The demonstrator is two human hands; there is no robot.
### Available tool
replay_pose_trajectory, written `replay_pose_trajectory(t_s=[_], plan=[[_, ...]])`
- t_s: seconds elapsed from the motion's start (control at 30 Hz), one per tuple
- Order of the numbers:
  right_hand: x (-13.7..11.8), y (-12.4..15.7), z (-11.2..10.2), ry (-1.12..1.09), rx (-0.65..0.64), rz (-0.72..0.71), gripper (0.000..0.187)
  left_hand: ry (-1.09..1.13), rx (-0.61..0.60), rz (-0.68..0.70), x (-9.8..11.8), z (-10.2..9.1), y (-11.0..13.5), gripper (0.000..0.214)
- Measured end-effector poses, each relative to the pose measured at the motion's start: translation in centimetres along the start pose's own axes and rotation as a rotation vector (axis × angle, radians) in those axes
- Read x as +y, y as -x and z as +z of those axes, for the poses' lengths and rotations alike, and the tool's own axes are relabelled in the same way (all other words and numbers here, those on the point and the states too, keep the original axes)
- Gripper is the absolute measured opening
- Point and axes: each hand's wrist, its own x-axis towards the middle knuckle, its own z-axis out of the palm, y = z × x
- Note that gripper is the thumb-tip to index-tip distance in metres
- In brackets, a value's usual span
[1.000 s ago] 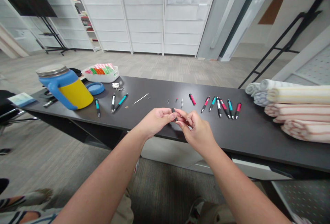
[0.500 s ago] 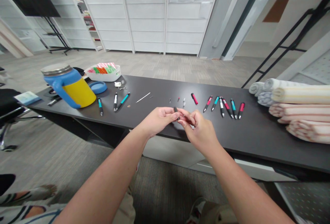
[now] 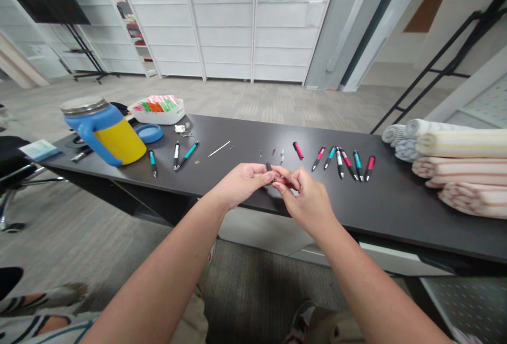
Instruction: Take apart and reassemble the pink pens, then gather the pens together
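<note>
My left hand (image 3: 241, 183) and my right hand (image 3: 307, 199) meet above the front edge of the black table (image 3: 396, 212). Both pinch a small black pen part (image 3: 270, 168) between their fingertips. Just behind them lie tiny loose pen pieces (image 3: 277, 153) and a red pen piece (image 3: 298, 150). A row of several red, teal and white pens (image 3: 344, 162) lies to the right. Three pens (image 3: 176, 155) lie to the left, with a thin white refill (image 3: 219, 149) beside them.
A yellow and blue jug (image 3: 106, 133) with a metal lid stands at the left end, by a blue lid (image 3: 148, 133) and a white tray of coloured packets (image 3: 158, 109). Rolled striped towels (image 3: 459, 167) fill the right end. Someone's feet (image 3: 43, 302) show at bottom left.
Both hands stay together on the small black part, with only slight finger shifts. The view has drifted a little.
</note>
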Motion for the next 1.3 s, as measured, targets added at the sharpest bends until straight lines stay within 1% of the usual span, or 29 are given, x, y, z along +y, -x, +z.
replay_pose_trajectory(t_s=[0.17,0.27,0.37,0.47,0.53,0.67,0.83,0.97,1.1,1.2,1.3], plan=[[0.0,0.0,0.0,0.007,-0.006,0.007,0.039,0.011,0.005,-0.022,0.1,0.0,0.0,0.040],[0.1,-0.2,0.0,-0.119,-0.039,-0.004,0.034,0.035,0.004,-0.024,-0.1,0.0,0.1,0.041],[0.3,-0.3,0.1,-0.262,-0.064,-0.021,0.032,0.061,-0.039,-0.030,-0.3,-0.2,0.2,0.041],[0.3,-0.4,0.1,-0.301,-0.075,-0.032,0.031,0.079,-0.072,-0.033,-0.4,-0.4,0.2,0.041],[0.3,-0.4,0.1,-0.297,-0.085,-0.041,0.031,0.092,-0.081,-0.026,-0.3,-0.4,0.1,0.042],[0.4,-0.3,0.1,-0.233,-0.092,-0.060,0.031,0.115,-0.043,-0.014,-0.4,-0.3,-0.2,0.046],[0.3,-0.2,0.1,-0.174,-0.104,-0.107,0.029,0.132,-0.035,-0.007,-1.0,-0.2,-0.5,0.045],[0.3,-0.1,0.1,-0.200,-0.112,-0.094,0.031,0.126,-0.022,-0.007,-1.3,-0.5,-0.6,0.047],[0.3,-0.1,0.2,-0.206,-0.123,-0.092,0.028,0.118,-0.024,0.012,-1.2,-0.4,-0.6,0.046],[0.1,0.0,0.2,-0.158,-0.103,-0.106,0.025,0.116,0.006,0.053,-1.1,0.0,-0.5,0.042],[-0.2,0.3,0.3,-0.097,-0.043,-0.103,0.027,0.162,0.026,0.059,-1.2,0.5,-0.4,0.042]])
